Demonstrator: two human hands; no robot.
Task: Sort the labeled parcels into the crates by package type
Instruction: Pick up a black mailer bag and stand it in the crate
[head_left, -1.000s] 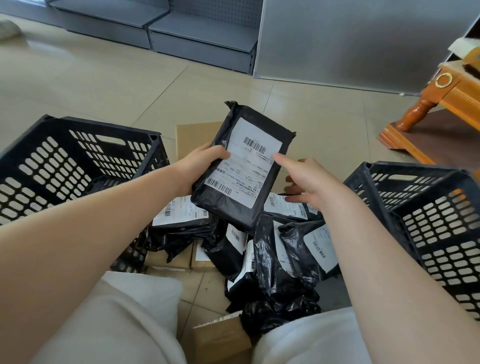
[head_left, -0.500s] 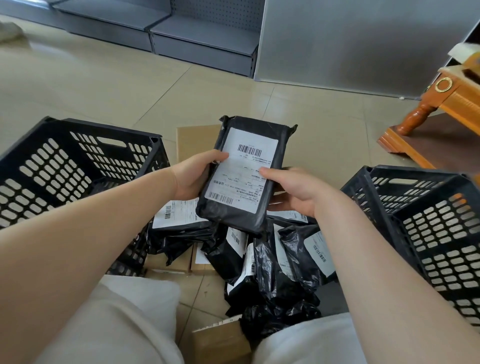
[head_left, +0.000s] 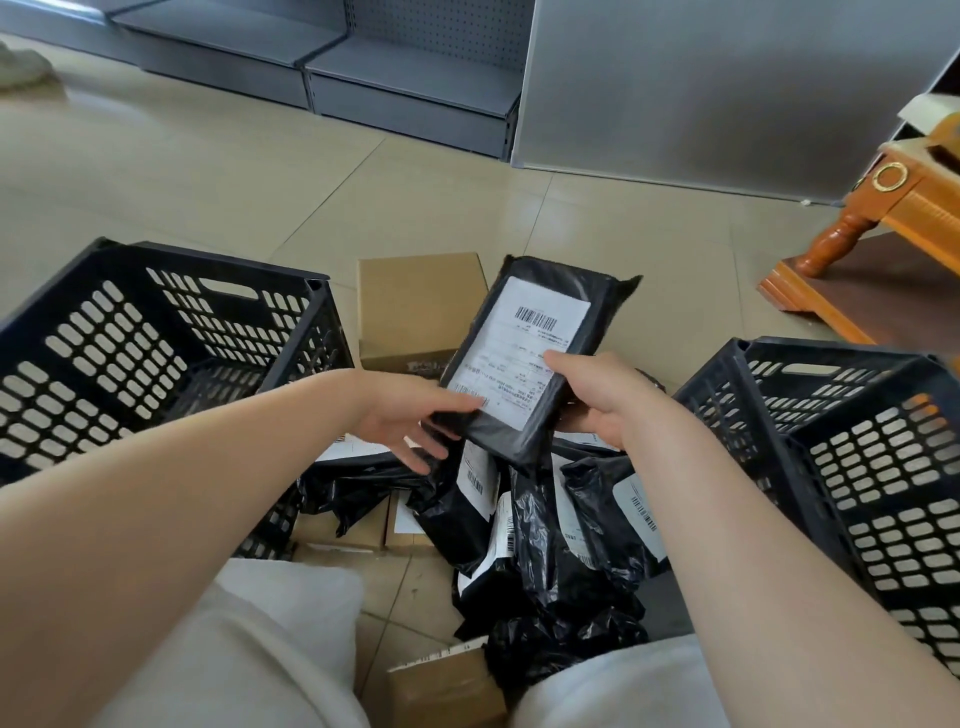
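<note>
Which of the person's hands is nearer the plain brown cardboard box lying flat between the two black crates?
Left. The left hand lies just below the brown cardboard box; the right hand sits farther right.

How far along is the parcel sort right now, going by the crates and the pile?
Nothing looks sorted: no parcels show in the left crate or the right crate, though their floors are partly hidden. In hand: the right hand grips one black bagged parcel, while the left hand touches its lower edge with straight fingers. Left: the pile of black bags and cardboard boxes on the floor.
</note>
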